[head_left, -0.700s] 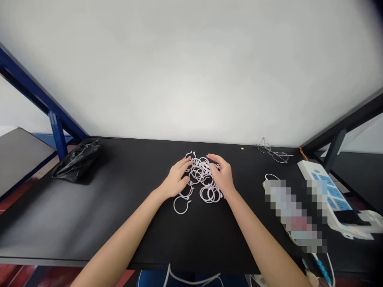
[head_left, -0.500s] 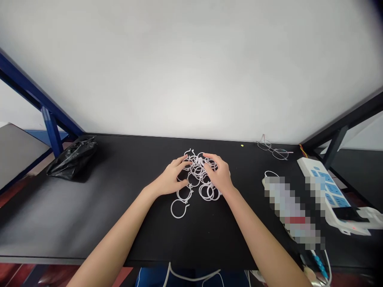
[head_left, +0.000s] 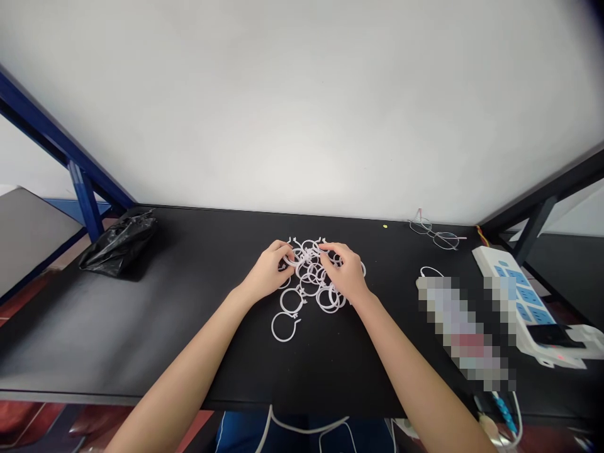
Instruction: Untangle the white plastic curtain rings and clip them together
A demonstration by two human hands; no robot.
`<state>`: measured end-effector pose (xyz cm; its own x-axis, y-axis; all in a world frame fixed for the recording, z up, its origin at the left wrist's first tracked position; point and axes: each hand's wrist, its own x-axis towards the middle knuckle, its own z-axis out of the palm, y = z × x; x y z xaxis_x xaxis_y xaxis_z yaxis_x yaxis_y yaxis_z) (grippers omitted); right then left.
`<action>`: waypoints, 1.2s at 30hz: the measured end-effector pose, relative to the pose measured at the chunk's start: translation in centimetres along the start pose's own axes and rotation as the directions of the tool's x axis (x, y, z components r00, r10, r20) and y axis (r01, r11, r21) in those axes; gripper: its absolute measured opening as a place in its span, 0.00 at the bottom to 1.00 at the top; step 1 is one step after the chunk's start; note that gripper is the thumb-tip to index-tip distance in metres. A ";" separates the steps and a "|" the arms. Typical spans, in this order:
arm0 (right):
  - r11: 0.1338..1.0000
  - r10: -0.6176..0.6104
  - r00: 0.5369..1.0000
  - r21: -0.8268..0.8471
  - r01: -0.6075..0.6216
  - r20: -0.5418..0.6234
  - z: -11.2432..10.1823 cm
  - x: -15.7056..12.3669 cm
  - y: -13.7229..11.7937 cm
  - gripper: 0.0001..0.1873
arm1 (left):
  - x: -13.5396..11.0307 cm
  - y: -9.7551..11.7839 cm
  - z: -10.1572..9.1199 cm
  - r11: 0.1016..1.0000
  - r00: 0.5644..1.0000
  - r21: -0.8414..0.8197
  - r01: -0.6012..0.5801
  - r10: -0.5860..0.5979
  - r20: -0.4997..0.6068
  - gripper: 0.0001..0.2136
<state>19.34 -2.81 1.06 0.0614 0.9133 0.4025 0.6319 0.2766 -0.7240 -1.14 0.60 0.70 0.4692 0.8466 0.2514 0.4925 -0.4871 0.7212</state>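
Step in hand, as judged: sorting or gathering at a loose heap of white split rings, lying mid-desk on the black tabletop. Left hand is at the heap's left edge, thumb and fingers curled about rings; right hand covers its right side, thumb near forefinger. Hands apart; whether either grips firmly, cannot tell. Next move likely calls for easing one ring clear of its neighbours. Rings thin, open at one point, small nubs at ends; overlapping, possibly interlinked.
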 end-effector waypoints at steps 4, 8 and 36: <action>1.000 0.008 1.000 0.004 -0.008 0.005 0.0 0.0 0.0 0.08 | 0.2 0.2 -0.4 0.996 0.999 -0.087 0.035 -0.035 -0.003 0.03; 1.000 0.000 1.000 0.006 0.000 0.022 0.0 0.0 -0.1 0.08 | 0.2 0.1 -0.7 0.983 0.999 -0.180 0.033 -0.029 0.027 0.05; 0.998 0.028 0.996 0.052 -0.023 -0.086 -0.2 0.1 -0.5 0.09 | 0.3 -1.7 -1.0 0.992 0.989 -0.007 0.129 -0.130 -0.074 0.10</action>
<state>19.18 -2.92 1.51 0.1449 0.8917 0.4289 0.5890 0.2705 -0.7615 -2.56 1.94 0.17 0.3455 0.9162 0.2032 0.5440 -0.3719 0.7521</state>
